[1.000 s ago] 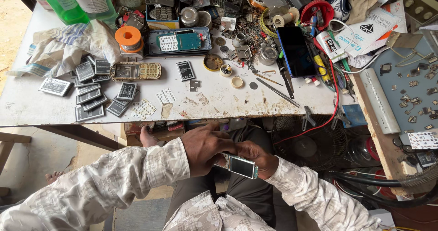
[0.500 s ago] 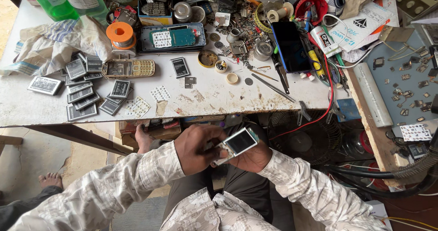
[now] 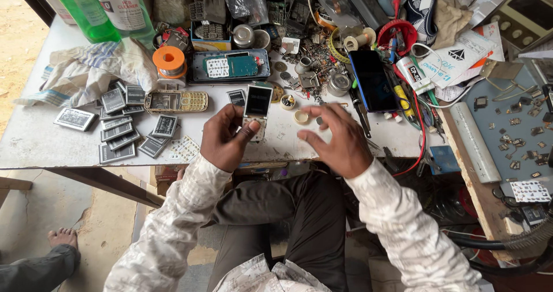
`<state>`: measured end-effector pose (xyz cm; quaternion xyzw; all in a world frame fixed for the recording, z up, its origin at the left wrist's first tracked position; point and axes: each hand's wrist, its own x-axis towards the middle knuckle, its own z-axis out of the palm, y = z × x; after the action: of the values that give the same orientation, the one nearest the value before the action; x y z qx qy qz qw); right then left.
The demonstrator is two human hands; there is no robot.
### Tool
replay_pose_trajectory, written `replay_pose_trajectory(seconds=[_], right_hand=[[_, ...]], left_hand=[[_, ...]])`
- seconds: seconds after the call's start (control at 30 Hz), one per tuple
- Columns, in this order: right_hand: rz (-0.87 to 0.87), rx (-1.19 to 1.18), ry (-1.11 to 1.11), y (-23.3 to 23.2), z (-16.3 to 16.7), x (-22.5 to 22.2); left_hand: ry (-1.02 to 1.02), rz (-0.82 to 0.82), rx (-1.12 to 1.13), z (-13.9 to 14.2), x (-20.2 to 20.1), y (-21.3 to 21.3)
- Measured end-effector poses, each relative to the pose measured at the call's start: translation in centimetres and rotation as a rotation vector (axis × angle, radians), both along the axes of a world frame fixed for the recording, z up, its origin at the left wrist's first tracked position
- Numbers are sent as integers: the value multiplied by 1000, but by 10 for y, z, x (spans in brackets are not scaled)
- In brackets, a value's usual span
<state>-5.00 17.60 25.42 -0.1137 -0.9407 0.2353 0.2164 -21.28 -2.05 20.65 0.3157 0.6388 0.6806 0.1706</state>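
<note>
At centre of the white worktable [image 3: 34, 139], near its front edge, left hand [image 3: 226, 135] pinches a small phone [image 3: 257, 108] by its lower end, thumb across the keypad half, fingers curled behind; dark screen points to 12 o'clock. Phone sits at 1 o'clock from the left hand's palm, lower end resting on or just above the tabletop, cannot tell which. Right hand [image 3: 336, 137] at 3 o'clock of the phone, apart from it, fingers spread, palm down, holding nothing, hovering over the table edge.

Labels and packages: at 10 o'clock from the phone, orange tape roll [image 3: 169, 61]; past it two green plastic bottles [image 3: 103, 4] with a white label on one, top left. Stack of flat grey rectangular batteries [image 3: 124, 125] with pale labels at 9 o'clock. Blue-green opened phone body [image 3: 230, 66] at 11 o'clock. Black smartphone [image 3: 372, 81] at 2 o'clock; beyond it a white printed paper packet [image 3: 455, 61] with a dark diamond mark, and a small white tube [image 3: 411, 72] with red trim beside it.
</note>
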Motion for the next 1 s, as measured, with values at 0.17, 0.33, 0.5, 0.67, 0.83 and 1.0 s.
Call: replay_pose_trajectory(seconds=[0.17, 0.33, 0.5, 0.67, 0.83, 1.0], right_hand=[[77, 81, -23, 19, 5, -56], [13, 110, -100, 22, -8, -76], [25, 151, -174, 14, -5, -75], [87, 191, -238, -2, 9, -69], [133, 226, -197, -14, 11, -67], [177, 240, -140, -16, 8, -70]], left_hand=[[13, 110, 126, -7, -19, 6], [33, 187, 114, -14, -26, 6], [45, 207, 127, -15, -27, 4], [96, 252, 105, -12, -25, 1], [129, 297, 110, -10, -23, -1], [128, 332, 60, -9, -24, -4]])
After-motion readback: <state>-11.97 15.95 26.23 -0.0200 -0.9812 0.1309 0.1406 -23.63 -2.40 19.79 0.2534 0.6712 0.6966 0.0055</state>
